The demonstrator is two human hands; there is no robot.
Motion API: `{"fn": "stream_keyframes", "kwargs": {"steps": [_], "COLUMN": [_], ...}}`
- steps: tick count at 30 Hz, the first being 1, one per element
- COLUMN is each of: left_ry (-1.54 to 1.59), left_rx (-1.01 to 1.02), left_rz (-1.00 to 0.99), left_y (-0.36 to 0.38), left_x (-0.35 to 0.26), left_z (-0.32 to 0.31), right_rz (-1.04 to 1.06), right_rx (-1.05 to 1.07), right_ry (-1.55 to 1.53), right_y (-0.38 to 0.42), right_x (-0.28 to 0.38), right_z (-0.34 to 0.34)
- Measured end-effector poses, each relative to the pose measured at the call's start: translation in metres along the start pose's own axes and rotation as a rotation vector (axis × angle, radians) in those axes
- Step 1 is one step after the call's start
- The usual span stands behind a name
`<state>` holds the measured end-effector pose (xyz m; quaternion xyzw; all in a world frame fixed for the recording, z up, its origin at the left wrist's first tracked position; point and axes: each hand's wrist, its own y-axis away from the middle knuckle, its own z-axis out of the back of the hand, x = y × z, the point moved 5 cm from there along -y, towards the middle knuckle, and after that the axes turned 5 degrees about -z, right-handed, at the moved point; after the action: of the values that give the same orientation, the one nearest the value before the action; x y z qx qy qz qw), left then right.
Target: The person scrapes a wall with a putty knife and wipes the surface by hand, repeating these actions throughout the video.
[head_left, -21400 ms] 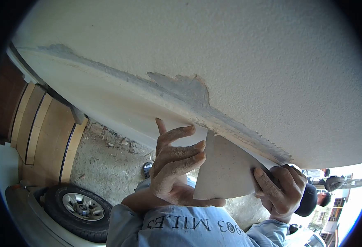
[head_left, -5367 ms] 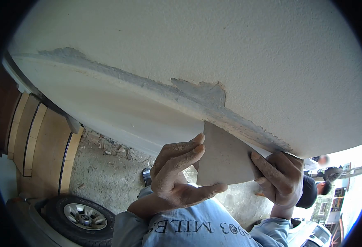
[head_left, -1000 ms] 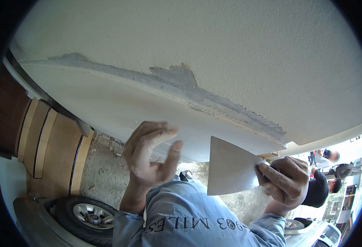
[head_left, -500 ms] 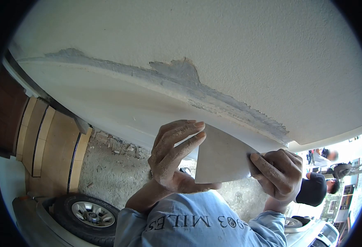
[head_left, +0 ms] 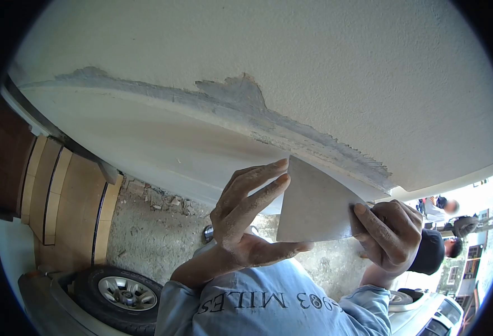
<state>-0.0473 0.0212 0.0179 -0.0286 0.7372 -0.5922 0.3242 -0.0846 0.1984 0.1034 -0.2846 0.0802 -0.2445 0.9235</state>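
Observation:
A thin grey sheet (head_left: 319, 204), curved along its upper edge, is held up in front of my chest. My left hand (head_left: 246, 215) spans its left side, with two fingertips at the top corner and the thumb along the bottom edge. My right hand (head_left: 389, 235) pinches the right end, thumb and fingers pressed together. Dust coats the fingers of both hands. Beyond the sheet is a pale curved surface (head_left: 336, 73) with a rough grey patch (head_left: 232, 98) running along its ridge.
A vehicle wheel (head_left: 126, 291) shows at the lower left, below tan tiled steps (head_left: 75, 201). Rubble (head_left: 162, 199) lies on the concrete ground (head_left: 157, 238). A person in a dark cap (head_left: 428, 252) and another vehicle (head_left: 434, 313) are at the right.
Both hands and the sheet have shifted slightly to the right, and the sheet's top corner sits a little higher. The left fingers and thumb remain at its edges.

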Motion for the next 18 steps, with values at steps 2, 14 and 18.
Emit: {"fn": "stream_keyframes", "kwargs": {"steps": [2,14,18], "left_ry": [0.026,0.0,0.004], "left_rx": [0.0,0.021,0.017], "left_rz": [0.03,-0.002,0.008], "left_y": [0.0,0.004,0.003], "left_x": [-0.001,0.0,0.0], "left_z": [-0.002,-0.013,-0.016], "right_rz": [0.077,0.012,-0.032], "right_rx": [0.005,0.014,0.021], "right_ry": [-0.052,-0.038,-0.015], "right_y": [0.0,0.004,0.005], "right_x": [-0.002,-0.013,-0.016], "right_z": [0.002,0.002,0.001]}}
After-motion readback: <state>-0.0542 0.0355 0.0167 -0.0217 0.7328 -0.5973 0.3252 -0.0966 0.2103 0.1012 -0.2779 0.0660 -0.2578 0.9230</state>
